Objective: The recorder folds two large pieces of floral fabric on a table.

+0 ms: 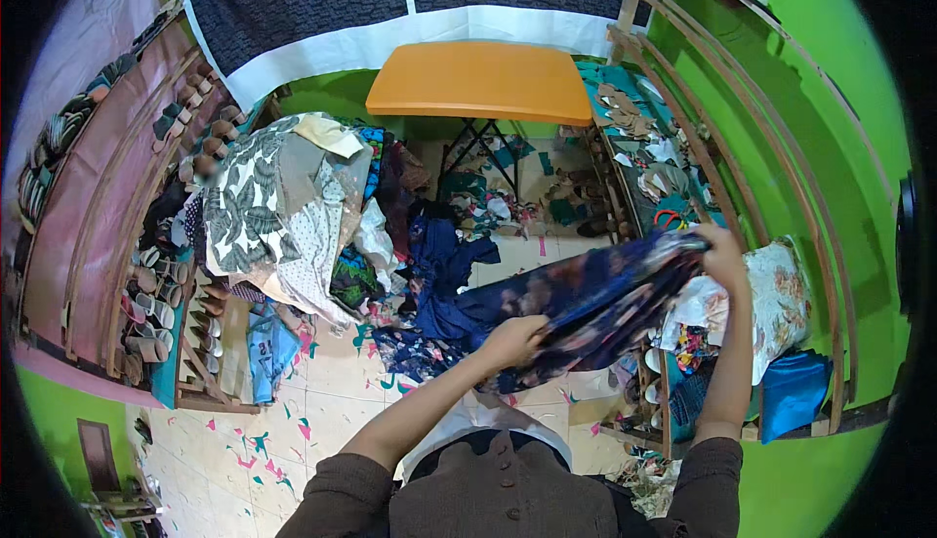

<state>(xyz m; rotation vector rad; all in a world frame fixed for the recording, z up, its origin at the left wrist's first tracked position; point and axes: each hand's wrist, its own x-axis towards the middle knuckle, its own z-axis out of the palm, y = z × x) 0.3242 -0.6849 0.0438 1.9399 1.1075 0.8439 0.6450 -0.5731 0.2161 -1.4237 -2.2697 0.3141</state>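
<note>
Navy floral cloth [610, 289], long axis diagonal, upper end at right hand [720, 259]

Crowded on all sides, as I watch from afar
To the left I see rows of shoes [148, 348] and a leaf-patterned cloth [259, 196]; at the back, an orange folding table [478, 79] before a dark curtain [303, 1]; to the right, red-handled scissors [669, 220] and a blue bundle [795, 393] near the green wall [830, 79]; pink and green scraps [259, 443] litter the tiled floor [342, 382]
</note>
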